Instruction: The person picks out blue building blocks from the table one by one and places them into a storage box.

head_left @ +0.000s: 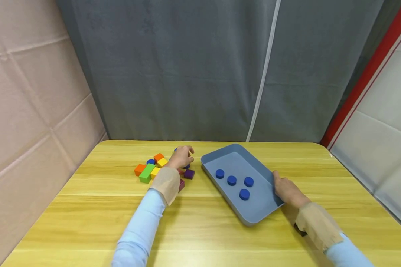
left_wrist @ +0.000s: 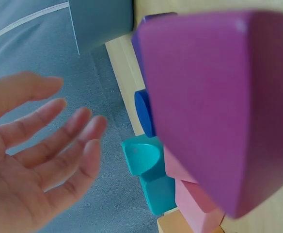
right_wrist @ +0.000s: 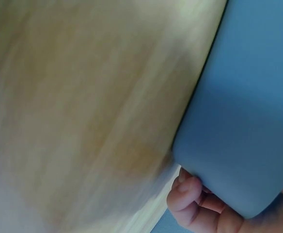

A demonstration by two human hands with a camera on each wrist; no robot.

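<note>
My left hand (head_left: 181, 157) hovers over a pile of coloured blocks, its fingers loosely bent with nothing between them. Close by it lie a purple block (head_left: 189, 174), a yellow block (head_left: 162, 162) and a blue disc (left_wrist: 144, 112). A large magenta block (left_wrist: 195, 97) fills much of the left wrist view, beside a teal piece (left_wrist: 158, 194) and pink blocks (left_wrist: 197, 204). With my right hand (head_left: 289, 191) I grip the right-hand edge of a grey-blue tray (head_left: 237, 161); curled fingers show at its corner in the right wrist view. Several blue discs (head_left: 232, 180) lie inside the tray.
Green (head_left: 147, 173) and orange blocks (head_left: 140, 170) lie at the pile's left side. The wooden table (head_left: 87, 211) ends at a grey curtain (head_left: 187, 74) behind. A pale wall (head_left: 30, 111) stands to the left, and a white panel (head_left: 384, 129) to the right.
</note>
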